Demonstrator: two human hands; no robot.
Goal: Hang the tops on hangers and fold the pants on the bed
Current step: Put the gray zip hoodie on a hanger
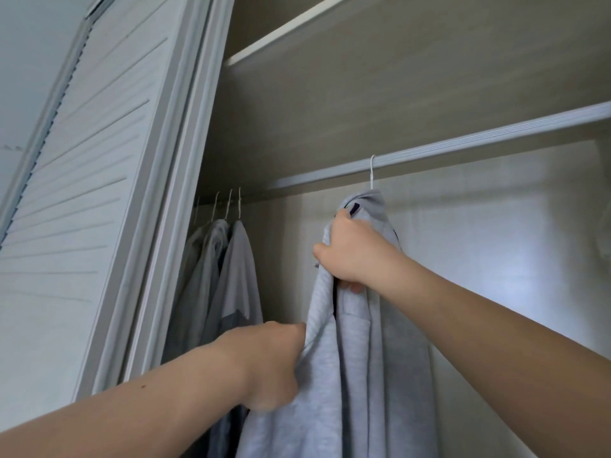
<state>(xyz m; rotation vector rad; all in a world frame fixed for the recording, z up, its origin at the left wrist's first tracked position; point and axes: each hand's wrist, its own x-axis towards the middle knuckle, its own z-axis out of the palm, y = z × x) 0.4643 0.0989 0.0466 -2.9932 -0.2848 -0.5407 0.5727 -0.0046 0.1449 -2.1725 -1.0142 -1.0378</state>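
In the wardrobe [429, 242], grey top [370, 375] on the rail [479, 142], left hand [271, 361] and right hand [353, 252] fingers gripping it

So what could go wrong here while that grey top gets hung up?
The left hand grips the grey top low on its edge; a hard tug might unhook the thin hanger from the rail. The right hand bunches the fabric up high, so the top may end up hanging lopsided.

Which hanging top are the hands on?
The light grey top hanging alone on the rail: the right hand grips it near the neck, the left hand lower down. The other tops hang bunched by the door, untouched.
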